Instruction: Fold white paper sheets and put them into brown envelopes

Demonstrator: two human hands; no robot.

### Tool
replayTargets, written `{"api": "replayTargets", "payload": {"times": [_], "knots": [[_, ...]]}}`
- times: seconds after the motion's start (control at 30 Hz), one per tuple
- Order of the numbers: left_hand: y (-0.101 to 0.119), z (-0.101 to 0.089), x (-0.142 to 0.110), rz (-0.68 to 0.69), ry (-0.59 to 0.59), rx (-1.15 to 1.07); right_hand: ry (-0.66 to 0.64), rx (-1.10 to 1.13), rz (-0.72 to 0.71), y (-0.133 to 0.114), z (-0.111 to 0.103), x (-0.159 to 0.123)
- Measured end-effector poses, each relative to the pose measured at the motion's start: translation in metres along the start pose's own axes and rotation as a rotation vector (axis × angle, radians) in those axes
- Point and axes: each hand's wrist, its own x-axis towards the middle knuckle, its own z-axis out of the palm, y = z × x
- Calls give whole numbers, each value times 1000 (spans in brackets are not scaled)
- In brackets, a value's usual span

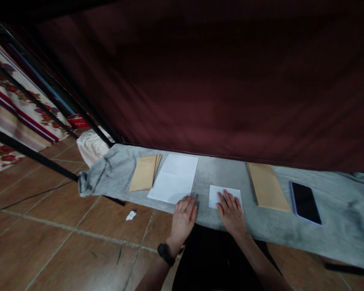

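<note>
My right hand lies with its fingers spread on a small white folded paper, pressing it to the grey cloth. At the near edge of a large white paper sheet rests my left hand, fingers stretched out and flat, its tips by the sheet's lower corner. Left of that sheet is a stack of brown envelopes, slightly fanned. Another brown envelope stack lies to the right of my right hand.
A phone with a pale purple edge lies at the right on the cloth-covered bench. Behind hangs a dark red curtain. Black metal bars stand at the left. A crumpled white tissue is on the tiled floor.
</note>
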Motion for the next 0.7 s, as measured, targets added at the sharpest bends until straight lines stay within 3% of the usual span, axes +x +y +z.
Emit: {"api": "replayTargets", "payload": {"times": [0.07, 0.2, 0.33, 0.5, 0.63, 0.7], "knots": [[-35, -16, 11, -117, 113, 42, 1, 2, 4, 0, 0, 0], [-118, -47, 35, -535, 287, 172, -14, -6, 9, 0, 0, 0], [-177, -61, 39, -880, 223, 226, -14, -1, 14, -1, 0, 0], [-197, -60, 28, -856, 151, 254, 4, 18, 13, -1, -1, 0], [-191, -65, 25, -888, 202, 289, 7, 16, 10, -1, -2, 1], [-187, -73, 27, -948, 283, 253, 7, 16, 9, -1, -2, 1]]}}
